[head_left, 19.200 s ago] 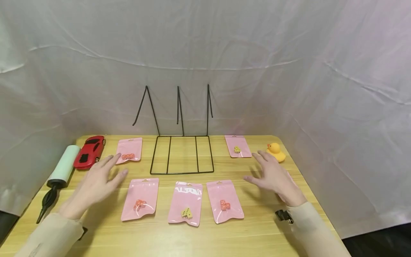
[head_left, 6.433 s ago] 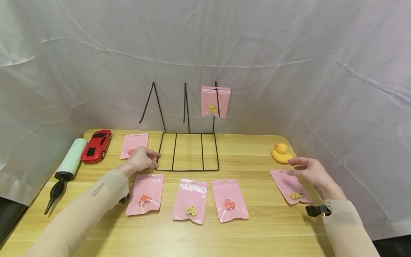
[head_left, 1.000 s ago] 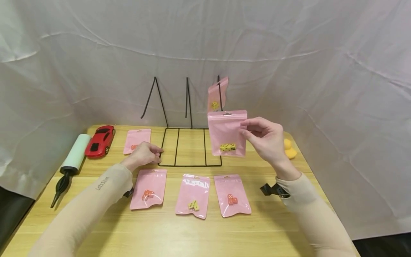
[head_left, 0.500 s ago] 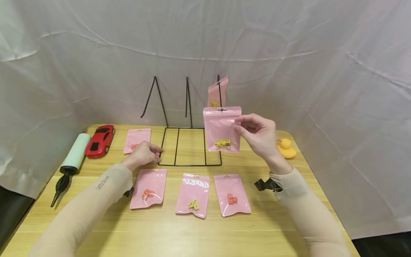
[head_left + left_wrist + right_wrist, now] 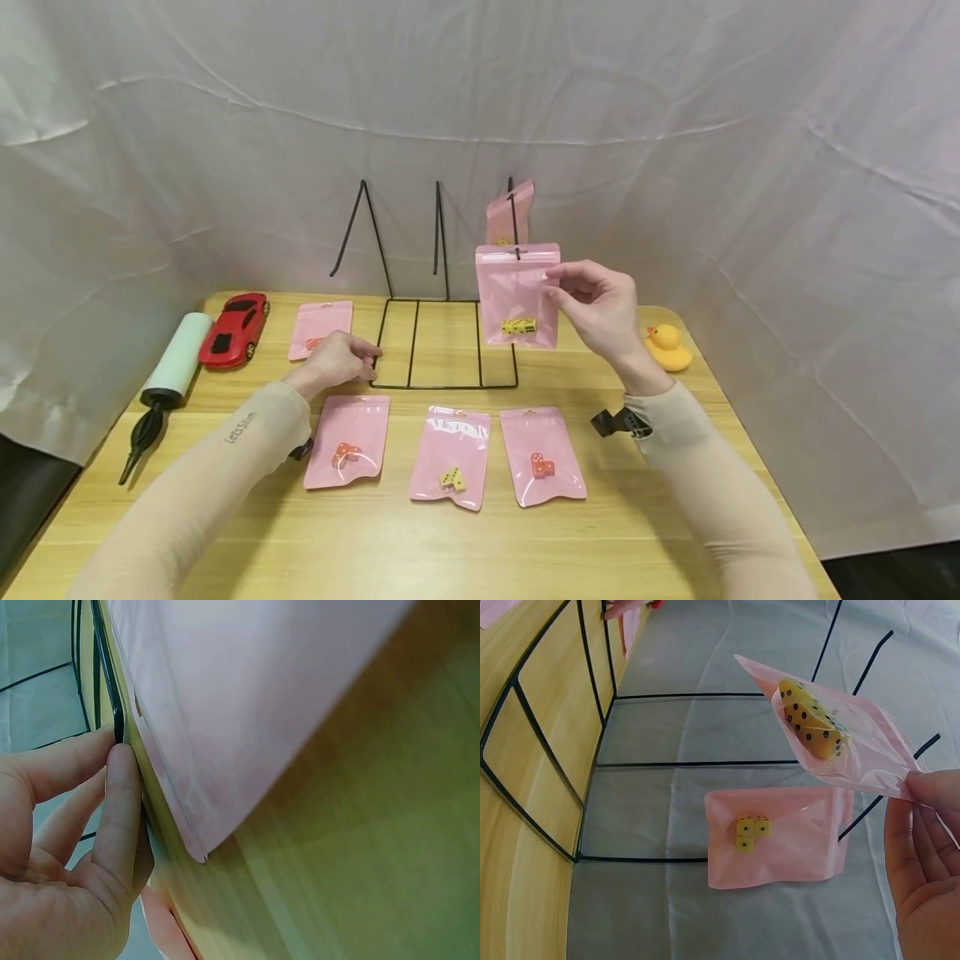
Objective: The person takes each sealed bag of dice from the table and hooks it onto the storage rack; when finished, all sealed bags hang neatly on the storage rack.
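My right hand (image 5: 596, 308) pinches a pink zip bag (image 5: 517, 287) by its right edge. Several yellow dice (image 5: 810, 724) lie along the bottom of this bag. The right hook's tip shows in front of the bag at its hang hole. Farther back on that hook, another pink bag (image 5: 780, 832) with yellow dice hangs. My left hand (image 5: 337, 364) pinches the left base wire of the black wire rack (image 5: 408, 386) between thumb and fingers, near its front corner. The rack's left hook (image 5: 345, 229) and middle hook (image 5: 437, 225) carry nothing.
Pink bags with red dice lie at the back left (image 5: 322, 321), front left (image 5: 348, 425) and front right (image 5: 536, 433); a yellow-dice bag (image 5: 450, 446) lies between the front ones. A red toy car (image 5: 236, 329), hand pump (image 5: 176, 358) and rubber duck (image 5: 667, 348) stand at the sides.
One yellow-dice bag went onto the right hook; another was lifted from the table's right side. Over the last second my right hand moved it left and up to the hook tip. Left hand stays put.
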### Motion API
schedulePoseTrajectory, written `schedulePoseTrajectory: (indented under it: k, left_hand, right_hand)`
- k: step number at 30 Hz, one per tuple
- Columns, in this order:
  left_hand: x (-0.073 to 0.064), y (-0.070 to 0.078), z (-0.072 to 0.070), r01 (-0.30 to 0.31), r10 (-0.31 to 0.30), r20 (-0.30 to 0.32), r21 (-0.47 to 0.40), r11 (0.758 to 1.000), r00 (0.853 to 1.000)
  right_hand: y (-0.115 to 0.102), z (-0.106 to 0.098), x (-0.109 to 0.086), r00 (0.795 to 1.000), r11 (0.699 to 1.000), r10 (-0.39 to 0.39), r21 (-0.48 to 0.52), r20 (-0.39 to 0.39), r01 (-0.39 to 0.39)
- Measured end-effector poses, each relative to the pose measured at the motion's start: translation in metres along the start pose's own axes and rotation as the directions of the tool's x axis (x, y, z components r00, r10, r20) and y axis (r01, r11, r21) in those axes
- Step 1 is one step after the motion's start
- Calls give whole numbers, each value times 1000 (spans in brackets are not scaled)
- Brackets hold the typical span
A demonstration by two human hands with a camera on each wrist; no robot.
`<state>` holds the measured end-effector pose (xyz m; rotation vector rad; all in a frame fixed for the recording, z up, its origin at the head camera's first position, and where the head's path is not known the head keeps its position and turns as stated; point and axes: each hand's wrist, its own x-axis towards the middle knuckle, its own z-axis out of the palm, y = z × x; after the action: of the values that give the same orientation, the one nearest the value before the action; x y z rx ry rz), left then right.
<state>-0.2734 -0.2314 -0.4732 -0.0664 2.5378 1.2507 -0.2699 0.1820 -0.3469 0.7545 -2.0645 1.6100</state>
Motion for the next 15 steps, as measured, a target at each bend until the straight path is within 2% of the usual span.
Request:
schedulePoseTrajectory:
  k: [15]
  left_hand:
    - [0, -1, -1, -8, 8, -1, 1, 1000, 1000]
  right_hand:
    - [18, 4, 20, 999, 999, 32, -20, -42, -33]
